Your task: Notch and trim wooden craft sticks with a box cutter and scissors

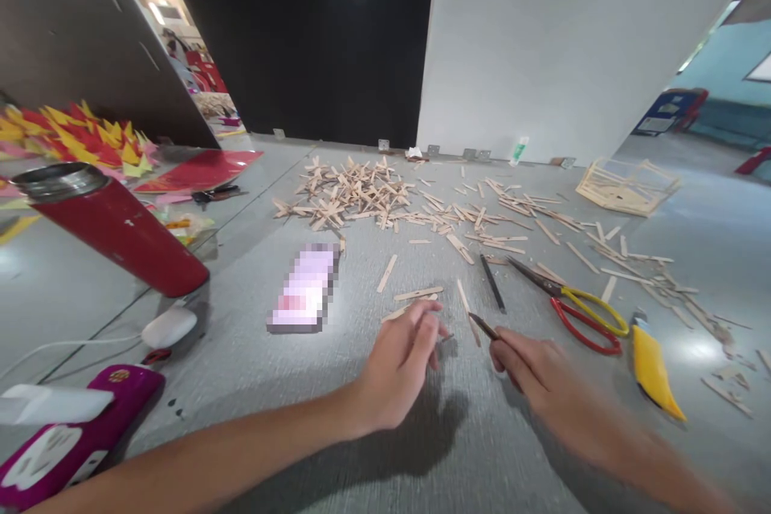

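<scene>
My left hand is over the middle of the grey table with its fingers curled in and the thumb against them. Whatever it may hold is hidden. Flat wooden sticks lie just beyond its fingertips. My right hand grips a slim, dark pointed tool, whose tip points at a thin wooden strip on the table. Whether the tip touches the strip I cannot tell. A narrow black bar lies beyond that hand, and scissors with red and yellow handles lie to its right.
A pile of wooden pieces and scattered sticks spread across the back. A phone, red flask, white earbud case and purple pouch stand left. A yellow cutter and wooden frame are right.
</scene>
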### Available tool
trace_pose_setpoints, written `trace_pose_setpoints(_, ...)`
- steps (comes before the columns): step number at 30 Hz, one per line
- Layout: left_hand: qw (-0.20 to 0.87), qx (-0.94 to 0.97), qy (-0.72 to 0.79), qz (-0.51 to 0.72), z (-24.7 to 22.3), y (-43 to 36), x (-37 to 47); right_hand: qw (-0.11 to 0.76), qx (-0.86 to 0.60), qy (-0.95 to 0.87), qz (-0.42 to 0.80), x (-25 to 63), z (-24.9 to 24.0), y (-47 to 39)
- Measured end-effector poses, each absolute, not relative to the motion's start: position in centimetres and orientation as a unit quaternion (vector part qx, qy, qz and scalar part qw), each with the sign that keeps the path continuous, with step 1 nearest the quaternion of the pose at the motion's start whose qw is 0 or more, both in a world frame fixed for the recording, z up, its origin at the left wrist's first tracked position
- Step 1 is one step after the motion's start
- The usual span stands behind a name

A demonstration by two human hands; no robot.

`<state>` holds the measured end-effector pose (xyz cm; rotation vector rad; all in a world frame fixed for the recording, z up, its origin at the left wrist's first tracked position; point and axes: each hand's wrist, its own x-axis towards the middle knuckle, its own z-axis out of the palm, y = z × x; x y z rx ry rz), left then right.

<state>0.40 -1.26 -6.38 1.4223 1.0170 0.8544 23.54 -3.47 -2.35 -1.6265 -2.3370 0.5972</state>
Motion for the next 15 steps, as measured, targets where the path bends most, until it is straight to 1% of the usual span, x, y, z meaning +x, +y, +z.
trace_pose_setpoints(4,0.581,0.616,0.403,0.347,-6.2,-1.7,0.9,0.16,-0.562,-0.637,0.504,21.6,-1.3,-4.2)
trace_pose_setpoints(6,0.588,0.62,0.392,0.342,-6.3,-1.9,1.2,0.166,-0.539,-0.569,0.598,21.0,-1.2,-4.6)
trace_pose_setpoints(7,0.588,0.623,0.387,0.342,-6.3,-2.0,1.3,0.172,-0.529,-0.555,0.619,20.8,-1.3,-4.8)
trace_pose_setpoints(10,0.566,0.642,0.382,0.349,-6.7,-2.2,1.4,0.176,-0.524,-0.545,0.63,20.5,-1.7,-5.2)
trace_pose_setpoints(15,0.475,0.693,0.396,0.372,-7.1,-2.2,1.2,0.152,-0.56,-0.499,0.644,20.7,-1.6,-4.7)
